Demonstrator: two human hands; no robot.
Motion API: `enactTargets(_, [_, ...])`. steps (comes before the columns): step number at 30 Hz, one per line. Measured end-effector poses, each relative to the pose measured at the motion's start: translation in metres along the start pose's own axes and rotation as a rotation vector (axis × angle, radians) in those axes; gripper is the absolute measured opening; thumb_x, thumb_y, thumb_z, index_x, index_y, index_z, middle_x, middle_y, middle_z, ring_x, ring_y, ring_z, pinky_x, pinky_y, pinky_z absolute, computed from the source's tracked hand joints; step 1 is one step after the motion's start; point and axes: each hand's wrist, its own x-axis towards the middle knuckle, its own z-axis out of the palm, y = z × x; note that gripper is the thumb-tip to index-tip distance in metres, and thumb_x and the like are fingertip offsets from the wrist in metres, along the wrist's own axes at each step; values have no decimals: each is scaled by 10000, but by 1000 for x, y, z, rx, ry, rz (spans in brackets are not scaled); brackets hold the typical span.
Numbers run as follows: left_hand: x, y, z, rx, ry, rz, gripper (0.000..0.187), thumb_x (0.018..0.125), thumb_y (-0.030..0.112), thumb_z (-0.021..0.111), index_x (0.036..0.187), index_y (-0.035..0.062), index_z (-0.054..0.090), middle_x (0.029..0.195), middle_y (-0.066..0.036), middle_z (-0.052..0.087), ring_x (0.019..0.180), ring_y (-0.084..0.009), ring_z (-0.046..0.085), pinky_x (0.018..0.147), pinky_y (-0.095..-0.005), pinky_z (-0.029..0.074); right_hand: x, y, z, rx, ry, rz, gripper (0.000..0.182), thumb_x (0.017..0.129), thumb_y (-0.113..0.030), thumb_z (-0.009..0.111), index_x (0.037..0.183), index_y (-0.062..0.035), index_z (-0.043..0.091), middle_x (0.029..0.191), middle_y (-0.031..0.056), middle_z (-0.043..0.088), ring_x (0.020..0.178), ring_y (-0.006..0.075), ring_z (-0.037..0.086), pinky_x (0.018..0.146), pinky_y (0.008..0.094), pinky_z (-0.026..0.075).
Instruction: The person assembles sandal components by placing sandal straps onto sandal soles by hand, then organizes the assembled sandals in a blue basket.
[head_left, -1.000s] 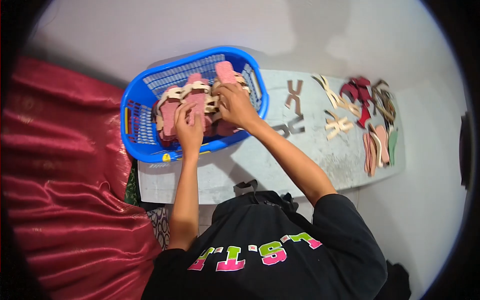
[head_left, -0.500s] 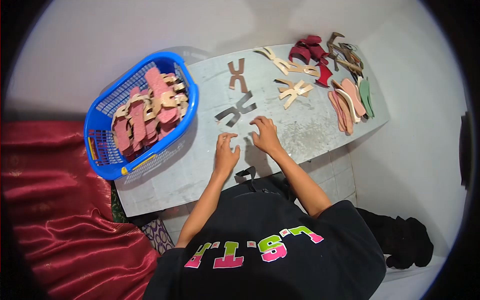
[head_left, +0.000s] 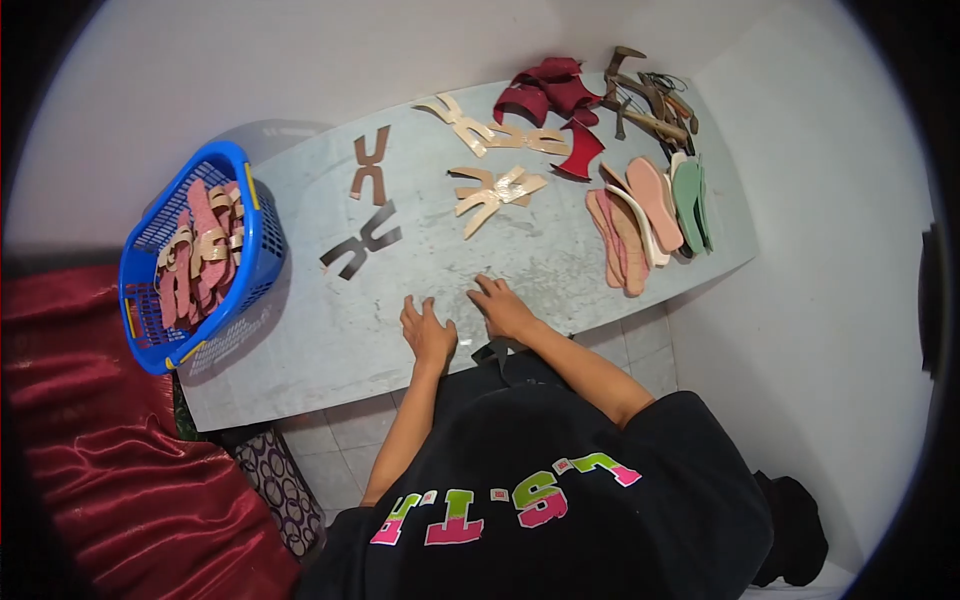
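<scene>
My left hand [head_left: 430,337] rests near the table's front edge with its fingers spread, holding nothing. Beside it, my right hand [head_left: 504,311] is also open, fingers apart over the worn grey tabletop. The closest cut piece to the left hand is a dark grey X-shaped sandal upper [head_left: 362,241], up and to the left. A brown X-shaped upper [head_left: 370,166] lies just beyond that one. Ahead of the right hand, cream X-shaped uppers [head_left: 497,197] overlap in a small pile.
A blue basket [head_left: 265,235] of pink sandals [head_left: 205,235] stands at the table's left end. Farther back lie another cream upper [head_left: 462,127], dark red pieces [head_left: 550,90] and hammers [head_left: 655,115]. Pink soles [head_left: 655,195] and green soles [head_left: 688,195] sit on the right.
The view has turned right, so the basket and the table pieces appear farther left. Both hands have drawn back from the dark grey upper toward the front edge, staying open.
</scene>
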Motion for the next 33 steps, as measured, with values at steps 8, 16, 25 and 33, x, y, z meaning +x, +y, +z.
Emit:
enactTargets(8, [57,108,51,-180,51,395,519,749,83,660,1255,40,551,1374,-263,400,1270,-445,388,1073,-490,338,-30,72,-54,249,220,119,525,727,-50,676,1242,-34,573,1430,196,394,1251,415,425,1053,455,398])
enactTargets(16, [117,263,144,-753,-870,264,530,838,87,644,1345,22,502,1318,-137,550,1020,-230,628,822,-330,526,-119,135,-131,-162,612,668,539,692,-17,721,1214,-54,595,1340,171,452,1202,397,447,1020,474,405])
enactTargets(25, [106,303,173,-936,-861,-116,549,915,127,566,1424,1,400,1243,-92,552,928,-169,617,717,-286,507,-141,172,-106,-35,624,855,630,639,-1,740,1234,-143,591,1327,176,460,1149,409,470,980,459,428])
enactTargets(33, [102,265,153,-1035,-953,-170,501,965,224,568,1425,82,427,1186,-67,582,1057,-186,583,811,-311,495,-114,151,-111,364,685,730,455,656,9,666,1097,-69,582,1127,173,570,1004,343,577,852,397,481])
